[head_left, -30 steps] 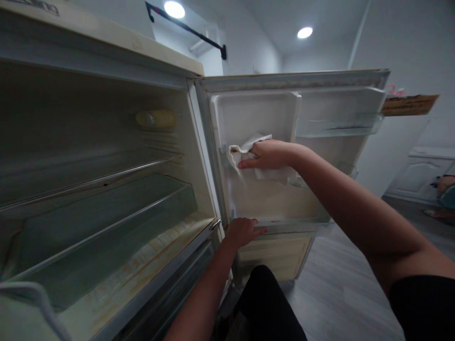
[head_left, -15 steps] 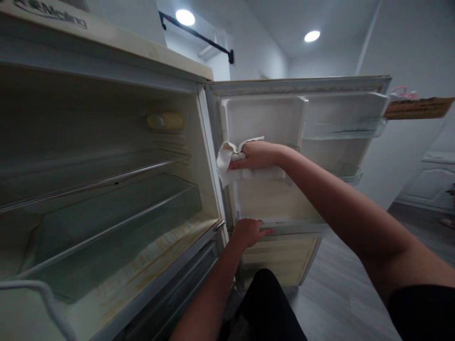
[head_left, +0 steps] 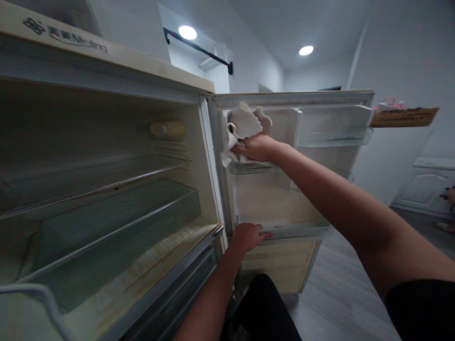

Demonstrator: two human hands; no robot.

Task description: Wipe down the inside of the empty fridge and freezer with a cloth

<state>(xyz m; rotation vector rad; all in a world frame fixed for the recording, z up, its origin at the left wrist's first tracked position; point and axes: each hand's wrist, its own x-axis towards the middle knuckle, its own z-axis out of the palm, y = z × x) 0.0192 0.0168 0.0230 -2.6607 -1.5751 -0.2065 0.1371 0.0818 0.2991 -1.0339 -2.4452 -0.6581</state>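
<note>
My right hand (head_left: 258, 147) is closed on a crumpled white cloth (head_left: 245, 121). The cloth presses against the upper inner panel of the open fridge door (head_left: 263, 203), near the hinge side and just above a small clear door shelf (head_left: 254, 169). Lower down, my left hand (head_left: 249, 236) grips the rim of the bottom door shelf (head_left: 295, 231), its fingers hooked over it and partly hidden. To the left, the fridge compartment (head_left: 71, 123) stands open, with stains on its floor.
Inside the fridge are a glass shelf (head_left: 142, 166), a clear drawer front (head_left: 124, 246) and a yellowed lamp cover (head_left: 168, 129). A grey hose or cable (head_left: 46, 298) curves at lower left. Behind the door, a cardboard box (head_left: 405, 117) juts out. My knee (head_left: 265, 303) is below the door.
My right hand has moved the cloth upward on the door panel, baring the small shelf below. My left hand stays at the bottom door shelf. The view has tilted slightly up.
</note>
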